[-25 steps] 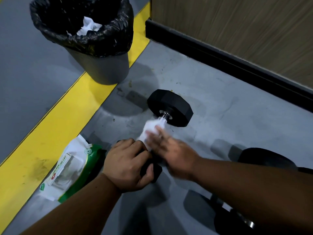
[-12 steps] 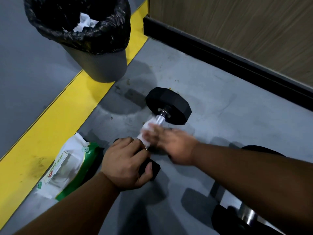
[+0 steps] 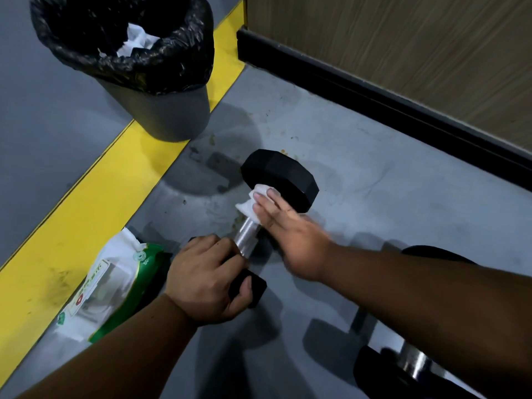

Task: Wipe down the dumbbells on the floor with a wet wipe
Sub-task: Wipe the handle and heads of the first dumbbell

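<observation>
While your left hand (image 3: 205, 279) is curled over the near black end of the dumbbell (image 3: 280, 178), its fingers (image 3: 221, 249) wrapped down around that head, you have the weight pinned to the floor (image 3: 374, 180) and it cannot roll. Keep that grip firm, because the far head looks faceted but the bar would likely turn under a hard rub.

Your right hand (image 3: 288, 226) lies over the far part of the metal handle (image 3: 247, 236), fingers fairly straight and pressing the white wet wipe (image 3: 253, 201) against the bar right where it meets the far head. Whether the thumb hooks under the bar you cannot tell from here. To do this pass well, fold the wipe around the handle instead of only pressing from above, so the underside gets cleaned too, and work it into the joint at the head where grime tends to collect.

Just left of the dumbbell lies the pack of wipes (image 3: 106, 286), close enough to reach for a fresh sheet. Beyond the dumbbell stands the bin (image 3: 161, 110) with a black liner and used tissue inside. Right of the dumbbell, partly behind your right forearm, a second dumbbell (image 3: 414, 362) waits; it looks untouched as far as can be judged
</observation>
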Tool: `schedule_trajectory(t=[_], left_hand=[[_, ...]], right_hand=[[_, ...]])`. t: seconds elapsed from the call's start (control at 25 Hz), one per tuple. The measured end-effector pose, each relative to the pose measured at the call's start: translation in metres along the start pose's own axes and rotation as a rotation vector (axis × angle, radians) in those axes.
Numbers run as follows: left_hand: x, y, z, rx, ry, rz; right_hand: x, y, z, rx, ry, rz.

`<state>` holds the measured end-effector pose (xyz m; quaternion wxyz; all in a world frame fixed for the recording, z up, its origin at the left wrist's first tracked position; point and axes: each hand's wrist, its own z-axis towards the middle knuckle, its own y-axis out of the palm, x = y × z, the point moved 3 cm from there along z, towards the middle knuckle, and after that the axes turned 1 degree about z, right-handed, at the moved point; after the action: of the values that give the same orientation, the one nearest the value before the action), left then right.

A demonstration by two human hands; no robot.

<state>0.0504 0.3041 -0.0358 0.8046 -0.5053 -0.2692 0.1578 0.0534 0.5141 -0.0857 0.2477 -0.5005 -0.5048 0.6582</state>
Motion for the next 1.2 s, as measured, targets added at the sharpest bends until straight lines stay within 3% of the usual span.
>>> schedule_trajectory(t=[0.12, 0.16, 0.2, 0.32, 0.36, 0.48, 0.52, 0.68, 0.88, 1.04, 1.12, 1.2], left_hand=[[0.002, -0.001, 0.001, 0.001, 0.022, 0.01], [0.001, -0.001, 0.001, 0.001, 0.023, 0.014], [0.0, -0.001, 0.001, 0.001, 0.018, 0.015], [-0.002, -0.001, 0.001, -0.007, 0.008, 0.001], [-0.002, -0.001, 0.0, -0.006, 0.01, 0.001], [-0.001, -0.001, 0.001, -0.015, 0.02, 0.007], [-0.002, -0.001, 0.001, -0.018, 0.022, 0.006], [-0.008, -0.003, 0.001, -0.025, -0.004, -0.025], [-0.009, -0.004, 0.001, -0.022, -0.009, -0.033], [-0.016, -0.006, 0.002, -0.019, -0.04, -0.06], [-0.022, -0.008, 0.001, -0.002, -0.056, -0.08], [-0.032, -0.01, -0.001, 0.012, -0.085, -0.106]], right_hand=[[-0.026, 0.028, -0.017, -0.07, -0.37, -0.021], [-0.02, 0.027, -0.015, -0.079, -0.414, -0.054], [-0.012, 0.02, -0.01, -0.079, -0.356, -0.066], [0.003, 0.002, -0.002, -0.042, 0.049, -0.003], [-0.005, 0.006, -0.005, -0.036, 0.036, -0.003], [-0.027, 0.027, -0.013, -0.095, -0.313, -0.001], [-0.02, 0.025, -0.009, -0.094, -0.352, -0.032], [0.003, 0.004, 0.01, -0.041, 0.034, -0.013], [-0.025, 0.027, 0.003, -0.203, -0.34, -0.084], [0.001, -0.006, 0.016, -0.07, 0.036, -0.024], [-0.016, 0.007, 0.014, -0.102, 0.009, -0.053], [-0.038, 0.027, 0.013, -0.237, -0.169, -0.069]])
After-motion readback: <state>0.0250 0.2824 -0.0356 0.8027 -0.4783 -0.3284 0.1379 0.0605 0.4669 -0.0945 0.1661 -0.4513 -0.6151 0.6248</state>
